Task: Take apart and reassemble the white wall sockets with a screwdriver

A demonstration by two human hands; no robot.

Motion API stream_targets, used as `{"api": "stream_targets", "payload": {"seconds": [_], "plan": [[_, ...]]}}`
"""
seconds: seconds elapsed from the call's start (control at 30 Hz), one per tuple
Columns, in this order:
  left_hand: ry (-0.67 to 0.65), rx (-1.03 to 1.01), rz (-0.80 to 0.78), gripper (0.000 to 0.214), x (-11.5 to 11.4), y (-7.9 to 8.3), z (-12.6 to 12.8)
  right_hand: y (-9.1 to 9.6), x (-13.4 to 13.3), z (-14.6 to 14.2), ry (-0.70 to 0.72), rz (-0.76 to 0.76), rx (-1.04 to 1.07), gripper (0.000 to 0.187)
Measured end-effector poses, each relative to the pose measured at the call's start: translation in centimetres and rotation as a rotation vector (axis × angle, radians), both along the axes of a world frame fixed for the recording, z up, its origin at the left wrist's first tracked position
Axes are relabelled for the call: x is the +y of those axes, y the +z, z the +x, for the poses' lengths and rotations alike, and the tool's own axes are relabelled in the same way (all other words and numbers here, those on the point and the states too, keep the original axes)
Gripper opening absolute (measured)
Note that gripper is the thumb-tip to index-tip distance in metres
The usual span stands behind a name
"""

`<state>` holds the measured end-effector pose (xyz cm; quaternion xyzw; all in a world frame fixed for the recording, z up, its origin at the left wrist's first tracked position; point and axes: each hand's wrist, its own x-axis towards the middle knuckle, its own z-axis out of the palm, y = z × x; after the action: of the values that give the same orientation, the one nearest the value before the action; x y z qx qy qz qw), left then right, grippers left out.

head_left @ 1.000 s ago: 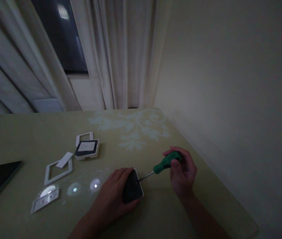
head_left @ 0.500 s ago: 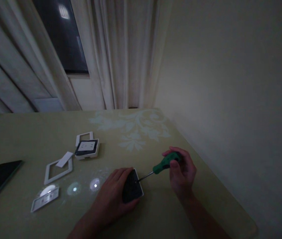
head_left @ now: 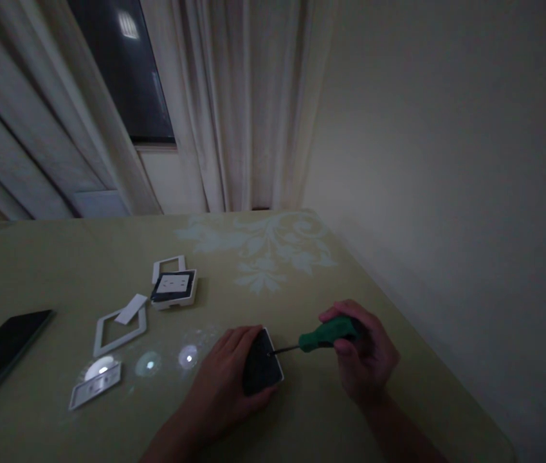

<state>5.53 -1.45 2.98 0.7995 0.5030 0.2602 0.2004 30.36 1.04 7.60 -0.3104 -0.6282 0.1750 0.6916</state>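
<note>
My left hand (head_left: 224, 379) grips a dark square socket module (head_left: 262, 370) with a white rim, tilted up on its edge on the table. My right hand (head_left: 366, 360) is closed round the green handle of a screwdriver (head_left: 323, 335). The metal shaft points left and its tip touches the upper right part of the module. Both hands sit near the front right of the yellow-green table (head_left: 301, 283).
Another socket module (head_left: 174, 287) with a white frame behind it lies further back. A white cover frame (head_left: 121, 329), a small white plate (head_left: 95, 384) and a dark phone (head_left: 0, 357) lie at the left. The wall runs along the table's right edge; curtains hang behind.
My right hand has dropped lower and the screwdriver now lies flatter, nearly level. The left hand keeps its hold on the module. The view shifted slightly.
</note>
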Motion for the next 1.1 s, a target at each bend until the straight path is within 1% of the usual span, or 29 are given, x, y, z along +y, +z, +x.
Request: {"api": "stream_targets", "payload": {"seconds": [0.17,0.27,0.33,0.37,0.43,0.47,0.5,0.53,0.6,0.63,0.67,0.73,0.77,0.8,0.83,0.9,0.93,0.97,1.07,1.1], "plan": [[0.019,-0.014,0.005,0.081,0.1,-0.2,0.0,-0.3,-0.2,0.2,0.037,0.089,-0.090,0.038],[0.021,-0.021,0.001,0.080,0.1,-0.5,0.0,0.2,0.1,0.2,0.055,0.189,-0.191,0.043],[0.015,-0.038,0.002,0.080,0.2,-0.5,0.0,1.4,0.5,-0.2,0.056,0.234,-0.294,0.049],[0.008,-0.050,0.005,0.079,0.3,-0.5,0.0,2.3,0.7,-0.5,0.061,0.245,-0.358,0.050],[-0.005,-0.071,0.016,0.077,0.4,-0.4,0.1,4.4,1.2,-1.5,0.102,0.222,-0.497,0.048],[-0.008,-0.078,0.025,0.074,0.4,-0.3,0.1,5.6,1.5,-2.2,0.153,0.219,-0.546,0.044],[-0.011,-0.084,0.034,0.072,0.5,-0.2,0.1,6.6,1.8,-2.8,0.255,0.179,-0.589,0.042],[-0.014,-0.088,0.041,0.069,0.5,-0.1,0.1,7.4,2.1,-3.5,0.365,0.141,-0.608,0.046],[-0.026,-0.087,0.042,0.060,0.4,0.1,0.1,8.3,2.6,-4.7,0.522,0.085,-0.660,0.051],[-0.025,-0.084,0.036,0.054,0.3,0.1,0.1,8.4,2.9,-5.2,0.545,0.082,-0.689,0.049],[-0.020,-0.079,0.028,0.047,0.3,0.2,0.1,8.3,3.2,-5.6,0.524,0.104,-0.706,0.044],[-0.007,-0.070,0.018,0.037,0.1,0.3,0.0,7.7,3.7,-6.1,0.395,0.206,-0.681,0.032],[-0.007,-0.067,0.012,0.035,0.1,0.4,0.0,7.3,3.9,-6.2,0.334,0.256,-0.649,0.027],[-0.012,-0.066,0.006,0.035,0.1,0.5,0.0,7.1,4.1,-6.3,0.305,0.287,-0.624,0.025],[-0.025,-0.067,-0.002,0.036,0.2,0.7,0.0,6.9,4.2,-6.2,0.319,0.295,-0.612,0.026],[-0.045,-0.077,-0.009,0.045,0.3,0.9,0.1,6.7,4.4,-6.0,0.424,0.269,-0.615,0.034],[-0.046,-0.081,-0.010,0.049,0.4,1.0,0.1,6.6,4.6,-5.9,0.455,0.260,-0.608,0.039],[-0.043,-0.086,-0.007,0.054,0.4,1.0,0.1,6.6,4.7,-5.8,0.441,0.265,-0.590,0.040],[-0.034,-0.083,-0.005,0.059,0.5,0.7,0.0,6.6,5.0,-5.4,0.239,0.357,-0.538,0.035],[-0.035,-0.081,-0.004,0.061,0.5,0.4,0.0,6.7,5.0,-5.3,0.217,0.368,-0.547,0.035]]}}
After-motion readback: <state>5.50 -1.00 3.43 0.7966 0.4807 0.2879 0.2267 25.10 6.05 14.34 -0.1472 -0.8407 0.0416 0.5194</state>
